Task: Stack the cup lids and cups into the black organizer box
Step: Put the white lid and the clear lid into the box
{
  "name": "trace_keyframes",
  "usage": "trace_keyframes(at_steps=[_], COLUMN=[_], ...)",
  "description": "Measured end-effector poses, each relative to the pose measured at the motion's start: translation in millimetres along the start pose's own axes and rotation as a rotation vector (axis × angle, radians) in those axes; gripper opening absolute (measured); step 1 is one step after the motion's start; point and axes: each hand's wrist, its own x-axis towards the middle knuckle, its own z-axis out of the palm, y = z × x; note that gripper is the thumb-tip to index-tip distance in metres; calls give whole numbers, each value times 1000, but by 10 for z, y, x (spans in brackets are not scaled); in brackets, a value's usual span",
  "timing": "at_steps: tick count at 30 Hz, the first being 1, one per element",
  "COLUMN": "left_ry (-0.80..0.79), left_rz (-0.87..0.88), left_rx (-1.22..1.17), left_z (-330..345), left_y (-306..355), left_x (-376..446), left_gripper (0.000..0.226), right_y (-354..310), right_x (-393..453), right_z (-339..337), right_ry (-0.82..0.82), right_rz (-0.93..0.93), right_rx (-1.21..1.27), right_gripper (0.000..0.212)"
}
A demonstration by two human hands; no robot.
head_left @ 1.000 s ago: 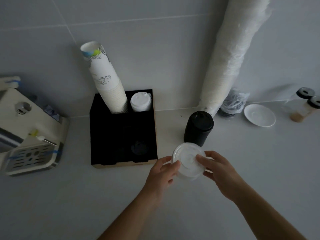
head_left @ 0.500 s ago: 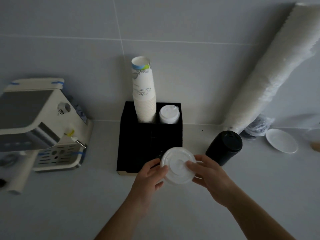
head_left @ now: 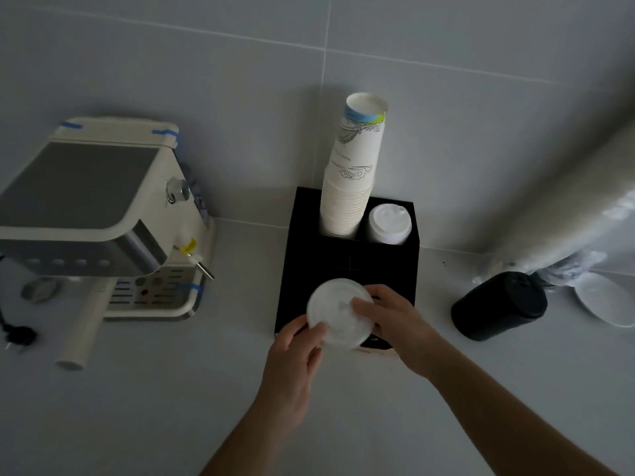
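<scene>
The black organizer box (head_left: pixel 350 269) stands against the wall. Its back left slot holds a tall stack of white paper cups (head_left: pixel 352 173). A stack of white lids (head_left: pixel 390 223) fills the back right slot. Both hands hold a stack of translucent white lids (head_left: pixel 338 312) over the box's front left part. My left hand (head_left: pixel 295 352) grips its near left edge. My right hand (head_left: pixel 395 321) grips its right side with fingers on top. The box's front compartments are mostly hidden by the lids and hands.
A cream coffee machine (head_left: pixel 99 218) stands at the left, with a plug (head_left: pixel 19 336) on the counter. A stack of black lids (head_left: pixel 500 305) lies right of the box. A long wrapped sleeve of cups (head_left: pixel 567 214) leans on the wall. A white saucer (head_left: pixel 608 304) sits beyond.
Both hands have carried the translucent lids from the counter beside the black lid stack leftward to above the box's front left part. The camera view has also shifted, bringing the coffee machine further in.
</scene>
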Motion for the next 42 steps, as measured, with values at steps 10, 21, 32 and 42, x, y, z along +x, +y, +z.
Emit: trace_keyframes(at_steps=[10, 21, 32, 42], left_ry=[129, 160, 151, 121], left_rz=[-74, -103, -204, -177], left_rx=[67, 134, 22, -23], left_z=[-151, -176, -203, -220], left_y=[87, 69, 135, 118], left_x=[374, 566, 643, 539], left_gripper=[75, 78, 66, 42], right_y=[-219, -217, -127, -178], right_x=[632, 1000, 1039, 944], right_z=[373, 496, 574, 510], right_ry=[-84, -150, -10, 22], right_rz=[77, 105, 10, -43], right_rx=[-225, -390, -711, -792], right_gripper=[39, 41, 45, 34])
